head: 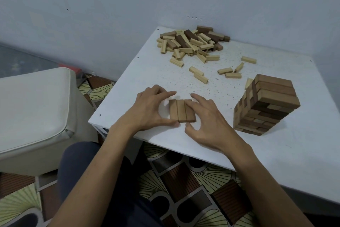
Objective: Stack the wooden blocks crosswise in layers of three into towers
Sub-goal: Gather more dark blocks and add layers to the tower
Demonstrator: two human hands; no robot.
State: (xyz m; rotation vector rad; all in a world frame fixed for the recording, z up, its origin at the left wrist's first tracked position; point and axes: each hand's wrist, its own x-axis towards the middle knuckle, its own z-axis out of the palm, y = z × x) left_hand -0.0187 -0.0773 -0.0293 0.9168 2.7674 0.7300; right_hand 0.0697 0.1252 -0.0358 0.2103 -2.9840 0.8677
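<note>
On the white table [147, 72] we see a tower [266, 105] at right, a loose block pile [191, 42] upper centre. At centre our left hand [147, 109] and right hand [207, 121] pinch a flat three-block row [179, 110] between thumbs and forefingers.

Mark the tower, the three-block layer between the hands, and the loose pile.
tower [276, 96]: head view, upper part of its right-hand face.
layer [181, 110]: head view, top of its middle block.
pile [191, 42]: head view, middle of the heap.
</note>
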